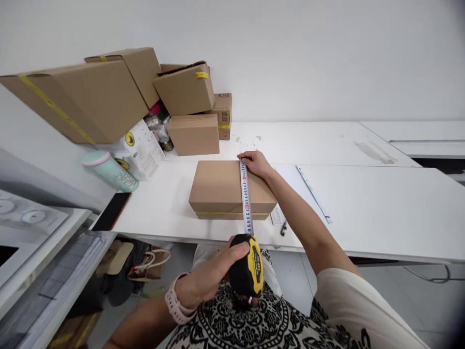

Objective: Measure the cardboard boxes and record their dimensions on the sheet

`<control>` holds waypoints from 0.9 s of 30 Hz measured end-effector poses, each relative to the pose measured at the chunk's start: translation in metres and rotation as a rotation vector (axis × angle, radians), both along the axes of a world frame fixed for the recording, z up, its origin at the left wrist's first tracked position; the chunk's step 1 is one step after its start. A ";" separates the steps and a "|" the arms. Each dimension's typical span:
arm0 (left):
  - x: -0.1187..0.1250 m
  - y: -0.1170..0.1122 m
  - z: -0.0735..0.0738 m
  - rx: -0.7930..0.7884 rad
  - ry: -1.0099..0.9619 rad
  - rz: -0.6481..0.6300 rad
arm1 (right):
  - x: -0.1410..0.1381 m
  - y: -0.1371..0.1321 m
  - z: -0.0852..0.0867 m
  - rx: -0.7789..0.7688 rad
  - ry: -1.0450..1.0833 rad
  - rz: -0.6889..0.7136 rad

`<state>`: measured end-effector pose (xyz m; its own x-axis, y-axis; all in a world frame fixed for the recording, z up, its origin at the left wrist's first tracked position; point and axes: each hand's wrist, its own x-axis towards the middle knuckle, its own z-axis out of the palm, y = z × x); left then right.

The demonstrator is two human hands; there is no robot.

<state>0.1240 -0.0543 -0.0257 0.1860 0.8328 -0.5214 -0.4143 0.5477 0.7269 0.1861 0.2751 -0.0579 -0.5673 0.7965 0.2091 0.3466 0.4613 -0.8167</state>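
Note:
A closed cardboard box lies on the white table, with yellow tape along its front side. My left hand is wrapped round a black and yellow tape measure, held in front of the table edge with the thumb on its top. From it the white blade runs out across the top of the box to the far edge. There my right hand pinches the blade's end, fingers at the box's back edge. The right forearm passes over the box's right corner.
Cardboard boxes are stacked at the back left, beside a mint tumbler and a dark phone-like slab. Right of the box lie a pen, printed paper and a ruler-like strip. A shelf unit stands at left.

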 end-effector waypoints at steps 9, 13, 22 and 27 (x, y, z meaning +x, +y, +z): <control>0.004 -0.017 -0.007 0.084 -0.110 0.007 | 0.006 -0.007 0.000 -0.100 -0.053 0.070; 0.008 -0.017 -0.013 0.077 -0.185 0.026 | 0.006 -0.008 0.000 -0.098 -0.068 0.070; 0.009 -0.017 -0.011 0.035 -0.204 0.051 | 0.003 -0.005 -0.001 -0.062 -0.065 0.054; 0.008 -0.018 -0.009 0.037 -0.195 0.078 | 0.004 -0.006 -0.002 -0.058 -0.047 0.064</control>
